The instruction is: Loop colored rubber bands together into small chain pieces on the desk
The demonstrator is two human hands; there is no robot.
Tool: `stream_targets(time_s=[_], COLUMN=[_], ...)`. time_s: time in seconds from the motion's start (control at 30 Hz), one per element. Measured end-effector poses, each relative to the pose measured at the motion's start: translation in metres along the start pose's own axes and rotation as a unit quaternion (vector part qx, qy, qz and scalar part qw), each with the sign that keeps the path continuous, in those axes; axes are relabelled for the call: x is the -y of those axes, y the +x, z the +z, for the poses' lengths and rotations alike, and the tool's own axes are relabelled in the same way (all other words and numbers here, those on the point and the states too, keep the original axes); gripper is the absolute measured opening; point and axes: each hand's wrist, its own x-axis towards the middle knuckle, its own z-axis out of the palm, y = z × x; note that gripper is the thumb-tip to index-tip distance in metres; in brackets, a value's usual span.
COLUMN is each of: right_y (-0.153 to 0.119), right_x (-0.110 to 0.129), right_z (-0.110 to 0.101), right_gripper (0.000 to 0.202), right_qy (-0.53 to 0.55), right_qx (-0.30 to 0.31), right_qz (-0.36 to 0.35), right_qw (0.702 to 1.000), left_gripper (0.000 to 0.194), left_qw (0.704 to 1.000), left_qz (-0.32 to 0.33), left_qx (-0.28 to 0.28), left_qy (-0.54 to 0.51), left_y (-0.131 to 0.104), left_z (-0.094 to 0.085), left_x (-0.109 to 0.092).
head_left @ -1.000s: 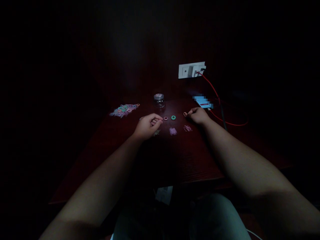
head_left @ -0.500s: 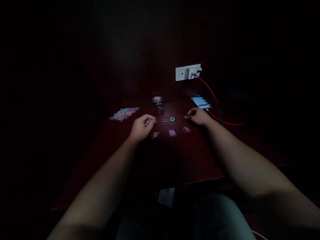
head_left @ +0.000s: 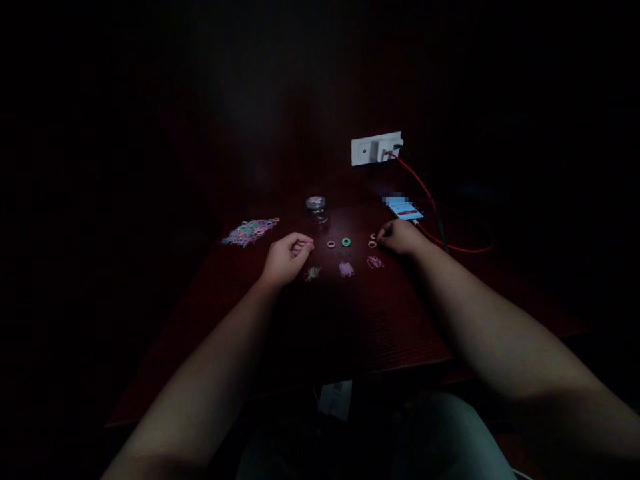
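My left hand (head_left: 287, 259) rests on the dark red table with its fingers curled in a pinch; what they hold, if anything, is hidden. Just right of it lie a pink hair tie (head_left: 331, 245) and a green hair tie (head_left: 346, 242). My right hand (head_left: 400, 237) has its fingertips closed at the edge of an orange-pink hair tie (head_left: 373, 237). A similar hair tie (head_left: 372, 245) lies just in front of that one. Nearer me are small heaps of thin elastic bands: olive (head_left: 313, 273), lilac (head_left: 347, 269) and pink (head_left: 375, 262).
A mixed pile of coloured bands (head_left: 250, 231) lies at the left. Behind the hands stands a clear lidded jar (head_left: 316, 204). A lit phone (head_left: 406, 209) with a red cable (head_left: 417, 175) lies beyond my right hand, below a wall socket (head_left: 363, 152).
Two orange-pink hair ties now show by my right fingertips, where one showed before. My right hand has shifted slightly; the left keeps its pinch. The whole view has moved a little.
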Motion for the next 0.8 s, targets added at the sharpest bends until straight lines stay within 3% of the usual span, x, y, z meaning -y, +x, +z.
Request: stream_targets(time_s=[0.17, 0.4, 0.67, 0.8], right_y=[0.0037, 0.0021, 0.0037, 0.0066], right_x=[-0.0034, 0.0019, 0.0017, -0.0017], right_z=[0.0049, 0.0057, 0.0084, 0.0103], right_gripper=[0.016, 0.015, 0.012, 0.012], right_qy=[0.062, 0.075, 0.04, 0.09], right_qx=[-0.033, 0.083, 0.039, -0.013], right_qz=[-0.009, -0.089, -0.075, -0.006], right_qw=[0.998, 0.99, 0.996, 0.996], left_gripper=[0.02, 0.019, 0.019, 0.02], left_qw=[1.0, 1.0, 1.0, 1.0], left_qz=[0.0, 0.001, 0.001, -0.001], left_qx=[0.0, 0.005, 0.012, 0.01], left_qy=[0.002, 0.004, 0.001, 0.001], left_y=[0.0003, 0.0004, 0.0005, 0.0004], left_z=[0.0004, 0.0009, 0.0015, 0.0014], left_x=[-0.0001, -0.0013, -0.001, -0.0009])
